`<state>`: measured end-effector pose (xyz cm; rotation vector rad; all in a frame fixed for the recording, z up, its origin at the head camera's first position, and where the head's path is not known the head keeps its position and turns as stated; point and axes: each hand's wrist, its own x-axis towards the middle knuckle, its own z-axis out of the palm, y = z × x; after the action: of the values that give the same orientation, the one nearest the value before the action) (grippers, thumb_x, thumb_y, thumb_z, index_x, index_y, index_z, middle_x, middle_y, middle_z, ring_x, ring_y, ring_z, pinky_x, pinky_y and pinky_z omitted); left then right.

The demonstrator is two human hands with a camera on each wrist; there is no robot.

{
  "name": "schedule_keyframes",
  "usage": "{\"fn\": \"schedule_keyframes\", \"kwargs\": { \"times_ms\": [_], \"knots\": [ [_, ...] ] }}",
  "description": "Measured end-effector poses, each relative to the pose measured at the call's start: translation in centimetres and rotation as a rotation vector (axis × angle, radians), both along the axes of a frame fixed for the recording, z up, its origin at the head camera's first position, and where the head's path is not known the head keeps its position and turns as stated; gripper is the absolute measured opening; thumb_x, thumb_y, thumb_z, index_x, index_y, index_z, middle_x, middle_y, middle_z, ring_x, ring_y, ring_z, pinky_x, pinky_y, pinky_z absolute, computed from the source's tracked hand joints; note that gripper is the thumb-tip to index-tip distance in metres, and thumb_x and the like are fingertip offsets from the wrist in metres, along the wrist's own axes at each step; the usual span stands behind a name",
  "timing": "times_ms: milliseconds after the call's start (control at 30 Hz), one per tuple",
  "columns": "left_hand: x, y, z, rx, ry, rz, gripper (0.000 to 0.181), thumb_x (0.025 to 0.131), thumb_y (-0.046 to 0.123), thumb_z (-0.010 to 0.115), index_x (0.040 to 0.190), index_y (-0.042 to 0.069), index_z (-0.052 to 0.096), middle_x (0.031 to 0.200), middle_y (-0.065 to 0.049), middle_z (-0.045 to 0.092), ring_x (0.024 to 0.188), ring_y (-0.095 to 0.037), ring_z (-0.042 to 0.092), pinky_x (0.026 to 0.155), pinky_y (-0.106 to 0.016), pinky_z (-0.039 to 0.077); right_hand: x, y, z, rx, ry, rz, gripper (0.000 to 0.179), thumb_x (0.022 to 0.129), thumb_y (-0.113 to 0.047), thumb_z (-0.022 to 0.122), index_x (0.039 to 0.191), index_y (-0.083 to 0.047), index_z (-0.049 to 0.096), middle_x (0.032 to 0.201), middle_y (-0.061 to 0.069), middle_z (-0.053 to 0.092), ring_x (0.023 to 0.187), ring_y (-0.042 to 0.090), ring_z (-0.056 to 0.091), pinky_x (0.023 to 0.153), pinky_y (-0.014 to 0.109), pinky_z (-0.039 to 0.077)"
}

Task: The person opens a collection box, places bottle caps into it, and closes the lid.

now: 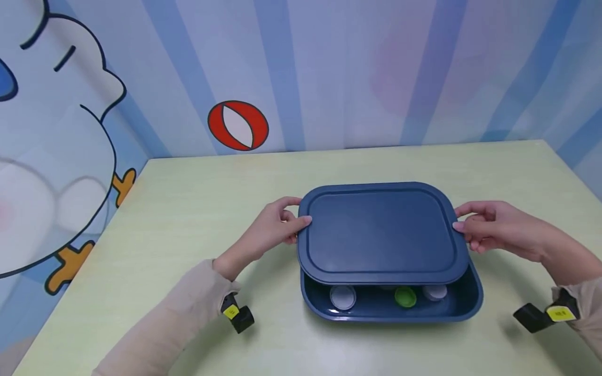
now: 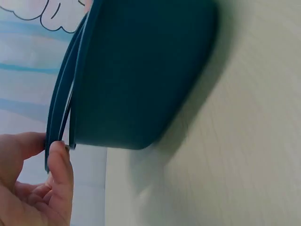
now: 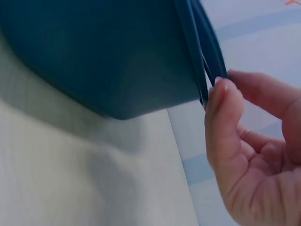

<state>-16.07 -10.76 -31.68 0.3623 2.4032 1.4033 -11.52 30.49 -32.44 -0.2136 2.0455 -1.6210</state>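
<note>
A dark blue rectangular lid (image 1: 383, 235) lies tilted and shifted back over a matching dark blue box (image 1: 390, 314). My left hand (image 1: 277, 224) pinches the lid's left edge between thumb and finger, and my right hand (image 1: 498, 228) pinches its right edge. Through the gap at the front show a clear or whitish round cap (image 1: 343, 297), a green cap (image 1: 405, 296) and a white cap (image 1: 435, 292). The rest of the box's inside is hidden under the lid. Both wrist views show a narrow gap between the lid (image 2: 59, 99) and the box rim.
The box stands on a pale yellow-green table (image 1: 211, 209). Behind it rises a blue striped wall (image 1: 329, 73) printed with a red and white ball (image 1: 238, 125). A large cartoon figure (image 1: 56, 183) covers the wall at the left.
</note>
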Motion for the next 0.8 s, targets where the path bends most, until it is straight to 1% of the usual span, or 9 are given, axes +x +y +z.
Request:
{"fn": "schedule_keyframes", "kwargs": {
  "times_ms": [67, 167, 233, 300, 400, 600, 800],
  "knots": [
    [0.4, -0.1, 0.2, -0.049, 0.05, -0.041, 0.052, 0.088, 0.027, 0.064, 0.133, 0.008, 0.045, 0.071, -0.009, 0.057, 0.056, -0.02, 0.055, 0.056, -0.027, 0.047, 0.3, -0.2, 0.2, 0.042, 0.005, -0.022, 0.015, 0.097, -0.009, 0.047, 0.112, -0.011, 0.048, 0.073, 0.003, 0.06, 0.062, 0.015, 0.057, 0.061, 0.029, 0.053],
    [1.1, -0.1, 0.3, -0.127, 0.095, -0.083, 0.051, 0.088, 0.029, 0.064, 0.131, 0.007, 0.048, 0.065, -0.006, 0.057, 0.053, -0.022, 0.055, 0.052, -0.027, 0.043, 0.7, -0.4, 0.2, 0.107, 0.015, -0.054, 0.022, 0.097, -0.012, 0.049, 0.117, -0.004, 0.046, 0.073, 0.003, 0.06, 0.063, 0.017, 0.057, 0.062, 0.031, 0.053],
    [1.6, -0.1, 0.2, -0.173, 0.111, -0.101, 0.05, 0.088, 0.03, 0.064, 0.129, 0.007, 0.05, 0.063, -0.005, 0.058, 0.053, -0.022, 0.056, 0.051, -0.026, 0.042, 1.1, -0.5, 0.2, 0.152, 0.02, -0.061, 0.032, 0.096, -0.013, 0.051, 0.121, 0.003, 0.042, 0.073, 0.003, 0.06, 0.063, 0.019, 0.056, 0.062, 0.032, 0.052],
    [1.9, 0.0, 0.1, -0.192, 0.107, -0.11, 0.049, 0.088, 0.031, 0.064, 0.129, 0.006, 0.051, 0.062, -0.005, 0.058, 0.054, -0.023, 0.057, 0.051, -0.026, 0.041, 1.5, -0.7, 0.2, 0.187, 0.021, -0.064, 0.04, 0.096, -0.015, 0.051, 0.125, 0.01, 0.038, 0.073, 0.003, 0.059, 0.064, 0.02, 0.056, 0.063, 0.033, 0.052],
    [2.3, 0.0, 0.0, -0.205, 0.106, -0.116, 0.05, 0.088, 0.031, 0.064, 0.129, 0.004, 0.051, 0.061, -0.003, 0.057, 0.054, -0.022, 0.056, 0.05, -0.026, 0.039, 2.1, -0.8, 0.1, 0.215, 0.025, -0.069, 0.047, 0.096, -0.016, 0.052, 0.128, 0.013, 0.034, 0.073, 0.003, 0.059, 0.065, 0.02, 0.056, 0.063, 0.033, 0.052],
    [3.0, -0.1, 0.1, -0.207, 0.08, -0.11, 0.057, 0.087, 0.03, 0.065, 0.133, 0.001, 0.047, 0.061, -0.003, 0.056, 0.054, -0.019, 0.056, 0.051, -0.026, 0.04, 3.2, -1.2, 0.0, 0.257, 0.036, -0.1, 0.057, 0.094, -0.018, 0.055, 0.134, 0.013, 0.028, 0.077, 0.003, 0.06, 0.065, 0.018, 0.057, 0.062, 0.031, 0.051],
    [3.3, -0.2, -0.1, -0.185, 0.064, -0.124, 0.059, 0.088, 0.03, 0.064, 0.134, 0.0, 0.045, 0.065, -0.003, 0.057, 0.056, -0.022, 0.057, 0.051, -0.027, 0.04, 4.0, -1.2, -0.3, 0.231, 0.038, -0.092, 0.064, 0.094, -0.017, 0.055, 0.138, 0.014, 0.02, 0.078, 0.004, 0.061, 0.064, 0.018, 0.057, 0.061, 0.031, 0.051]
  ]
}}
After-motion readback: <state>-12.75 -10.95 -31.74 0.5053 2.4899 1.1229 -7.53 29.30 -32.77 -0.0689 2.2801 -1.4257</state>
